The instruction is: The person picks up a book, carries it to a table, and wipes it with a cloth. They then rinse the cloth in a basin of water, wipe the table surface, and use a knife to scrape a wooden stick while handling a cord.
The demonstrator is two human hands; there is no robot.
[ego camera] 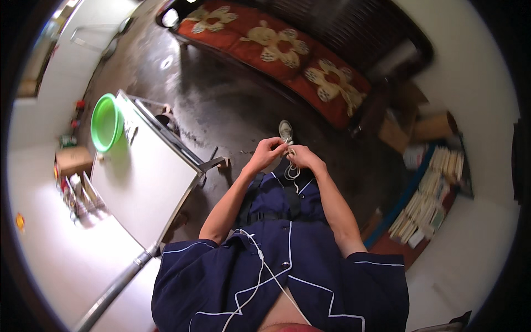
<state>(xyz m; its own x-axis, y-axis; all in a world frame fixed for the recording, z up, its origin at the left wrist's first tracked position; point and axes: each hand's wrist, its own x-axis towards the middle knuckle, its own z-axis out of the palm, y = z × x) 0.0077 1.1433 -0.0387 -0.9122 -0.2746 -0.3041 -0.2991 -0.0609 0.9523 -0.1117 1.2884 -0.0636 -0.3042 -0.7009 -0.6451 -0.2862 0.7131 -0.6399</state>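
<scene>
Both hands meet in front of my waist, above one pale shoe (286, 129) on the floor. Between thumb and fingers my left hand (271, 152) pinches a thin white cord. My right hand (302, 157) grips the same white cord (292, 171), whose loops hang below the fingers over my dark blue trousers. Another white cable (261, 254) with a splitter lies across the front of my dark blue shirt (315, 245) with white piping; its link to the held cord cannot be seen. The cord's far end is partly hidden by the hands.
A white-topped table (153, 182) to the left bears a green plastic basin (107, 123). Ahead stands a dark wooden bench with red flower-patterned cushions (265, 45). Rows of books (423, 199) and a cardboard box (394, 133) are at the right. A metal pole (112, 290) runs at lower left.
</scene>
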